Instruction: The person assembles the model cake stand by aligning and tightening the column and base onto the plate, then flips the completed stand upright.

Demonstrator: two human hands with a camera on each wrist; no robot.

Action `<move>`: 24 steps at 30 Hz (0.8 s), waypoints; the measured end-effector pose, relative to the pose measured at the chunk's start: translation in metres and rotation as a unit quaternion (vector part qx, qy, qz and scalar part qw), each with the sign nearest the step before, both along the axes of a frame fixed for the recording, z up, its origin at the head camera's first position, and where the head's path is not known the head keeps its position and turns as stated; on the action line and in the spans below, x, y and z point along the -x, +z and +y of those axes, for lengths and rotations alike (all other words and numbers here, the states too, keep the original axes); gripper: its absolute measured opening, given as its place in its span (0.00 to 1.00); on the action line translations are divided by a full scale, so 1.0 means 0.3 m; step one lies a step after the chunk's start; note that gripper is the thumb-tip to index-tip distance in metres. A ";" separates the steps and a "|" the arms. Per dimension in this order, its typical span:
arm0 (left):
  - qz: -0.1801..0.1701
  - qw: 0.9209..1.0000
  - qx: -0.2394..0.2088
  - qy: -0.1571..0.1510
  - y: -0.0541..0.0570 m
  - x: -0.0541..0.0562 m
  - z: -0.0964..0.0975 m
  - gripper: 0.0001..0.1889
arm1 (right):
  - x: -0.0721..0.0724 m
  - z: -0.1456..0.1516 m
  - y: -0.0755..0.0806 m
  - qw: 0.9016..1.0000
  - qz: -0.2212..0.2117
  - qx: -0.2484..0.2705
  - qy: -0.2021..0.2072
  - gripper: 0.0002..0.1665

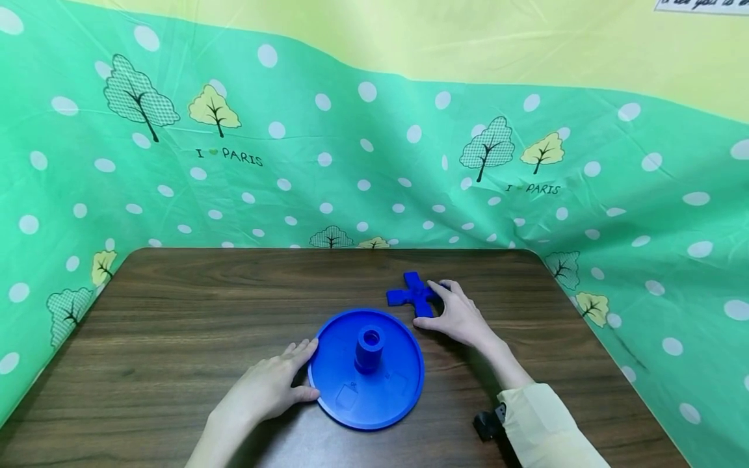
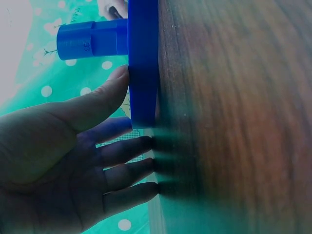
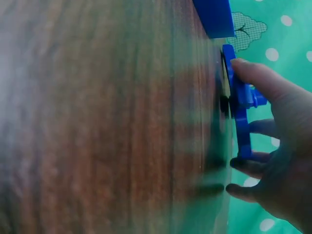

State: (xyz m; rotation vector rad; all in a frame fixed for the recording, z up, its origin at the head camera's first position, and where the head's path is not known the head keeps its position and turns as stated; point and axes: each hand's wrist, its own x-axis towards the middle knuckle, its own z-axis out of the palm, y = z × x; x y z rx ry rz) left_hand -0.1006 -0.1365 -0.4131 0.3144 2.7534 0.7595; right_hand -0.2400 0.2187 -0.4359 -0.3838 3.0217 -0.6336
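A round blue base [image 1: 389, 403] with a raised rim lies flat on the table, and a short hollow post [image 1: 368, 354] stands upright at its middle. My left hand [image 1: 263, 387] rests at the base's left edge, fingers fairly straight. In the left wrist view, its thumb [image 2: 114, 80] touches the rim while the other fingertips reach the tabletop. Beyond the base, my right hand [image 1: 462, 317] grips a blue cross-shaped piece [image 1: 414, 294] with four flat arms. The right wrist view shows the thumb on one arm of the cross [image 3: 242, 129] and fingertips at the opposite end.
The dark wood-grain table [image 1: 193, 325] reaches back to a green dotted cloth [image 1: 351, 169] that hangs behind it and along both sides. A black device [image 1: 488, 424] sits by the right sleeve [image 1: 544, 422].
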 end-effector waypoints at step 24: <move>-0.006 1.000 0.000 0.000 -0.005 0.001 0.001 0.44 | -0.045 0.024 0.127 0.967 0.059 0.246 -0.022 0.52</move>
